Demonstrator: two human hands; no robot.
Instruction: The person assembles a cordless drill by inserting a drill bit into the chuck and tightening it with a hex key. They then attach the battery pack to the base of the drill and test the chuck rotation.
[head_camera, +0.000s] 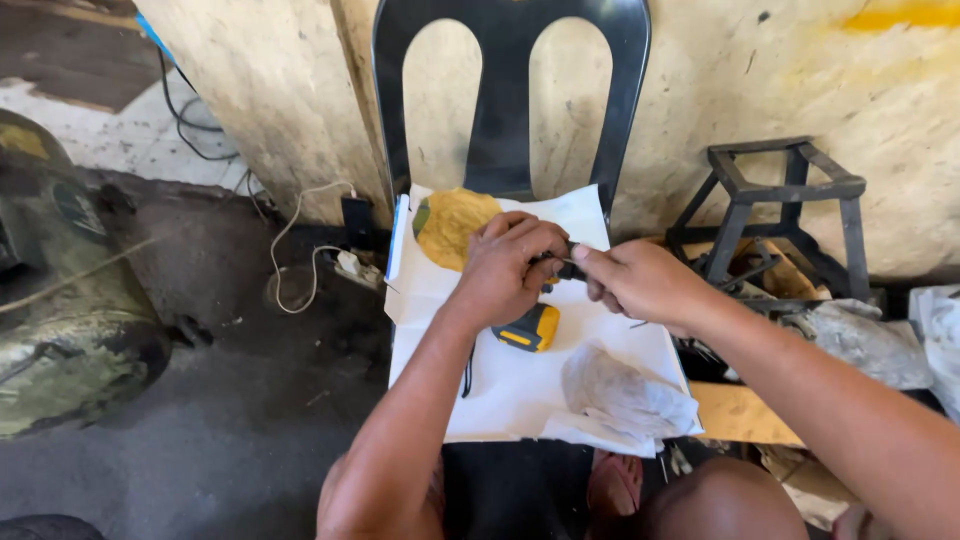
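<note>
Head view: over a black plastic chair (505, 120) draped with white paper (520, 385), we see our left hand (508, 268) and right hand (640, 283) meeting, both closed on a small dark object (566, 266) pinched between their fingertips; what it is we cannot tell. A yellow-and-black tool (528, 328) lies just below the left hand, a yellow disc (452, 225) beyond it, crumpled paper (625, 395) nearer us.

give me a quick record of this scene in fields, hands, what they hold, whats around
left hand: left hand closed on a small dark tool, hard to identify
right hand: right hand pinching the same tool's end
surface: white paper on a black plastic chair
on paper: yellow-and-black tape measure, yellow round pad, crumpled plastic bag
right of chair: black metal stand
</note>
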